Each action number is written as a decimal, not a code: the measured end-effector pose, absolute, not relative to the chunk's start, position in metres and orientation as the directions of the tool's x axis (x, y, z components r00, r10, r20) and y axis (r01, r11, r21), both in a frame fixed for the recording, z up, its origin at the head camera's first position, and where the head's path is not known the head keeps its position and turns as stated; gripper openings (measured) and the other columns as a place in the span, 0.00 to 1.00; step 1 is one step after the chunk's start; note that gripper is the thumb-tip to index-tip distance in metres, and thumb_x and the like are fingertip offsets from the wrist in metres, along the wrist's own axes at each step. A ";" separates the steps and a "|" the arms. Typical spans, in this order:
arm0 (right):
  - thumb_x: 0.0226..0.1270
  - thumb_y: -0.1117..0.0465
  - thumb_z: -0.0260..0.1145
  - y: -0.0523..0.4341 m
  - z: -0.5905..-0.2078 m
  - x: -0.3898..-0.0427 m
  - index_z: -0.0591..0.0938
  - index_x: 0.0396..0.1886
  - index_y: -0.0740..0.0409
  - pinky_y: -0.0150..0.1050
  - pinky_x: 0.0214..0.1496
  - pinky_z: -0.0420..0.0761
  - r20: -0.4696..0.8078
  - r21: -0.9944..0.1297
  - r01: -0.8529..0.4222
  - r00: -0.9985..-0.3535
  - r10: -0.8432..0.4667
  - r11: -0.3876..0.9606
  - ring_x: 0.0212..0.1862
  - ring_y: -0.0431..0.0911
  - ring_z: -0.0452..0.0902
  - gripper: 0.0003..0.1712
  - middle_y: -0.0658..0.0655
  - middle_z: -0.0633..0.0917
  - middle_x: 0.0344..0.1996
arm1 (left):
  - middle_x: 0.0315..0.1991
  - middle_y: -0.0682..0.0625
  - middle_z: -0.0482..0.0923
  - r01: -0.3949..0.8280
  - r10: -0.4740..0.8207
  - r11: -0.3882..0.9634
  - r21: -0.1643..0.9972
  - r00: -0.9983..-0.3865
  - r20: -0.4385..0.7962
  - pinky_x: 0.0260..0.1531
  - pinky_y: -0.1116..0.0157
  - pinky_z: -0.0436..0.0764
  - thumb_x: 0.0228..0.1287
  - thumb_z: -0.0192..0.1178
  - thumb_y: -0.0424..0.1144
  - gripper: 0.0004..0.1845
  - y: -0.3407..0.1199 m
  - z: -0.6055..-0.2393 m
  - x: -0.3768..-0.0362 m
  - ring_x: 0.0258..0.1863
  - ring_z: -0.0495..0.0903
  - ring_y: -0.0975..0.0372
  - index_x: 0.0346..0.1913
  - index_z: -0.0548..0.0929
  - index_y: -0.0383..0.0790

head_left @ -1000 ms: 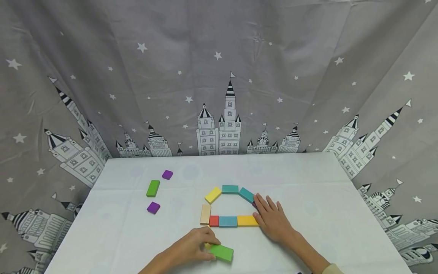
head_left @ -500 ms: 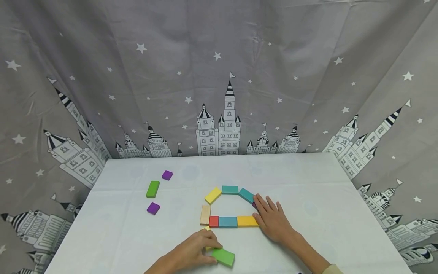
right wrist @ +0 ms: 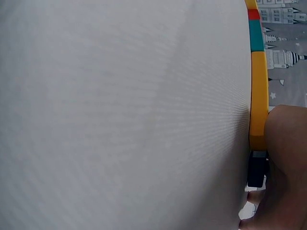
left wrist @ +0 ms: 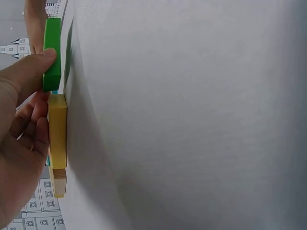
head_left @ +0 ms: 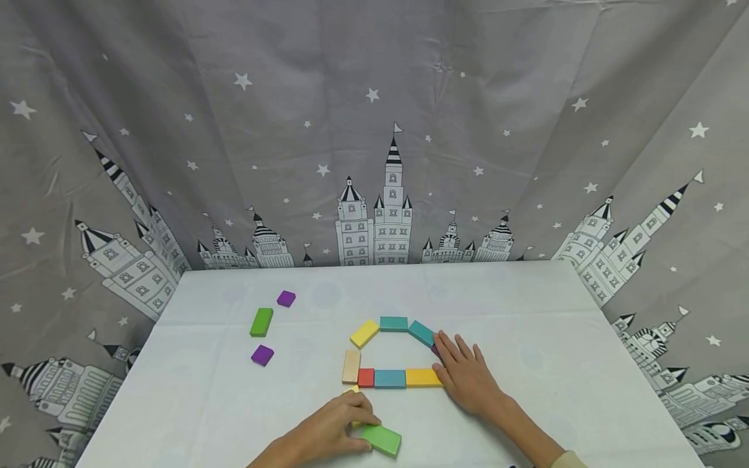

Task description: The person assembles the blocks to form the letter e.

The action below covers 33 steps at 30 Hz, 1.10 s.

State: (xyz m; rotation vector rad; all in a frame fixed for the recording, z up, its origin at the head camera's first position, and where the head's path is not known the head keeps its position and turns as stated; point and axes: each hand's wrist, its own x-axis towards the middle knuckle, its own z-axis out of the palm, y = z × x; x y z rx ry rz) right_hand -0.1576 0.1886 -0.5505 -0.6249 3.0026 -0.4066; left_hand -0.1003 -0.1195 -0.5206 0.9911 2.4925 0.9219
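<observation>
So I'm standing here watching someone playing with wooden blocks, and the left hand (head_left: 336,426), low and just left of center in the head view, is pinching a light green block (head_left: 381,441). Its thumb is pressing on the near face in the left wrist view, so those fingers are clamping on it. That block is sitting at the bottom middle of the head view, and I can't tell whether it's touching the bench (head_left: 515,292). A yellow block (left wrist: 58,132) is lying end-on to it, partly tucked behind the hand.

The right hand (head_left: 465,380), right of center, is lying flat-ish with its fingers stretching out a little apart, thumb spreading away. It's touching the right end of an orange-yellow block (head_left: 420,378) and half covering a purple block (head_left: 435,351).

Between the hands a ring is running round: blue block (head_left: 389,379), red block (head_left: 365,378), plain wood block (head_left: 351,366), pale yellow block (head_left: 365,334), then two teal blocks (head_left: 394,324).

Left of the ring, another green block (head_left: 261,322) and two purple pieces (head_left: 262,355) are lying loose. A gray castle-print curtain (head_left: 292,97) is hanging across the top.
</observation>
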 end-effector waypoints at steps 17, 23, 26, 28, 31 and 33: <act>0.80 0.47 0.50 0.188 -0.549 -0.156 0.60 0.78 0.59 0.69 0.69 0.51 0.034 -0.269 -0.393 -0.916 -0.399 0.879 0.75 0.63 0.52 0.35 0.58 0.61 0.76 | 0.43 0.66 0.72 0.485 0.687 0.567 0.666 -0.724 -0.058 0.45 0.72 0.76 0.58 0.73 0.44 0.15 -0.118 -0.523 -0.100 0.43 0.69 0.74 0.49 0.89 0.48; 0.80 0.46 0.48 0.188 -0.549 -0.157 0.59 0.78 0.59 0.69 0.70 0.50 0.019 -0.268 -0.388 -0.917 -0.398 0.882 0.75 0.62 0.51 0.35 0.57 0.59 0.77 | 0.43 0.67 0.72 0.477 0.681 0.576 0.664 -0.729 -0.068 0.46 0.72 0.76 0.58 0.73 0.44 0.15 -0.117 -0.525 -0.100 0.43 0.69 0.74 0.49 0.88 0.48; 0.80 0.46 0.48 0.188 -0.548 -0.157 0.59 0.78 0.59 0.69 0.70 0.50 0.018 -0.267 -0.389 -0.917 -0.399 0.882 0.75 0.62 0.51 0.35 0.57 0.60 0.77 | 0.43 0.67 0.71 0.473 0.676 0.583 0.661 -0.733 -0.071 0.46 0.72 0.76 0.58 0.73 0.43 0.15 -0.116 -0.525 -0.100 0.43 0.69 0.74 0.49 0.88 0.49; 0.80 0.46 0.48 0.188 -0.548 -0.157 0.59 0.78 0.59 0.69 0.69 0.50 0.025 -0.266 -0.392 -0.916 -0.400 0.881 0.75 0.62 0.52 0.35 0.57 0.60 0.76 | 0.43 0.67 0.71 0.473 0.675 0.585 0.659 -0.735 -0.072 0.46 0.72 0.76 0.58 0.73 0.43 0.15 -0.116 -0.525 -0.099 0.43 0.69 0.74 0.49 0.88 0.49; 0.80 0.46 0.49 0.188 -0.549 -0.156 0.59 0.78 0.59 0.69 0.69 0.51 0.029 -0.265 -0.393 -0.916 -0.400 0.880 0.75 0.62 0.52 0.35 0.58 0.60 0.76 | 0.43 0.67 0.71 0.474 0.674 0.587 0.657 -0.735 -0.072 0.46 0.72 0.76 0.57 0.74 0.43 0.15 -0.116 -0.525 -0.099 0.44 0.69 0.74 0.49 0.88 0.50; 0.80 0.47 0.50 0.188 -0.549 -0.156 0.60 0.78 0.59 0.70 0.69 0.51 0.038 -0.269 -0.397 -0.915 -0.402 0.877 0.75 0.63 0.53 0.35 0.58 0.61 0.76 | 0.43 0.67 0.71 0.474 0.675 0.588 0.656 -0.734 -0.073 0.47 0.72 0.76 0.57 0.74 0.43 0.15 -0.116 -0.525 -0.099 0.44 0.69 0.74 0.49 0.88 0.50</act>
